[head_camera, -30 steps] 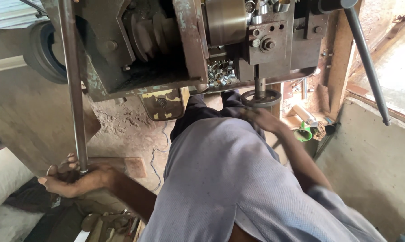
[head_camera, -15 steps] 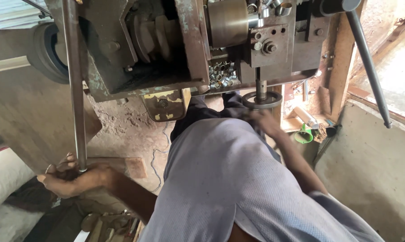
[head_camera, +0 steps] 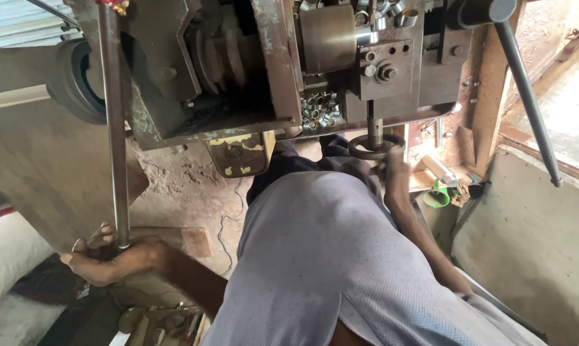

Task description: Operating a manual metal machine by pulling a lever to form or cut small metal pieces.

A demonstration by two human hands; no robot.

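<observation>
Left hand (head_camera: 110,259), lower left of frame, stays wrapped round foot of long steel rod (head_camera: 113,122). Right hand (head_camera: 392,173), centre right, has closed on dark ring (head_camera: 376,146) under machine (head_camera: 270,70).

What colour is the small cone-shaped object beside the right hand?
The cone-shaped object is green, seen in the head view, just right of the right hand.

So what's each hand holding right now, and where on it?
Left hand grips the long metal rod at its lower end. Right hand is on the rim of the small handwheel under the machine.
</observation>
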